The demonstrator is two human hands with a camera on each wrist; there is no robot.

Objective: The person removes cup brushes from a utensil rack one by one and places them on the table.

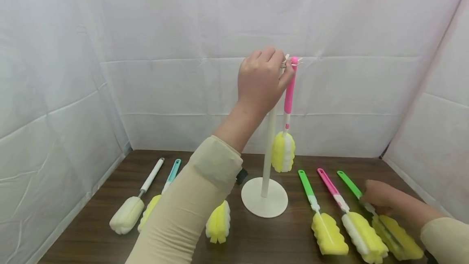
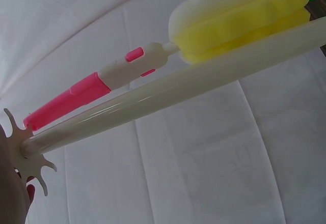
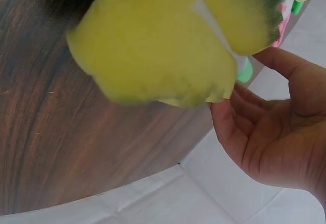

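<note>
Both arms wear long, close-fitting sleeves of plain cream fabric: left sleeve point(image 1: 190, 203), right sleeve point(image 1: 445, 237). Each sleeve ends at the wrist. Both hands, left point(image 1: 261, 80) and right point(image 1: 379, 196), are bare, without gloves.

Glossy plastic stand pole point(image 2: 193, 79) & pink brush handle point(image 2: 69, 102), porous foam sponge head point(image 3: 153, 46), matt wood-grain table point(image 1: 256, 235).
</note>
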